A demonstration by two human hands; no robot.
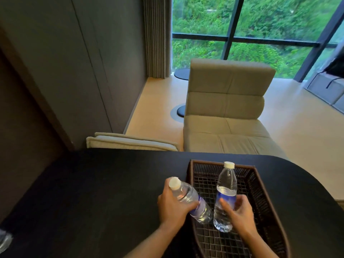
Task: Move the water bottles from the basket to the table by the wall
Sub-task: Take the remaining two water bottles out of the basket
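A dark woven basket [260,185] lies on the black table [96,192], at its right side. My left hand [172,207] grips a clear water bottle [188,194] with a white cap and blue label, tilted to the left over the basket's left rim. My right hand [240,213] holds a second water bottle [226,185] of the same kind, nearly upright, its base above the basket's mesh floor. The basket shows no other bottles.
A dark wall panel [55,71] runs along the table's left side. A beige lounge chair [227,112] and a folded cushion [130,141] sit beyond the table's far edge. A clear object [4,239] shows at the left frame edge.
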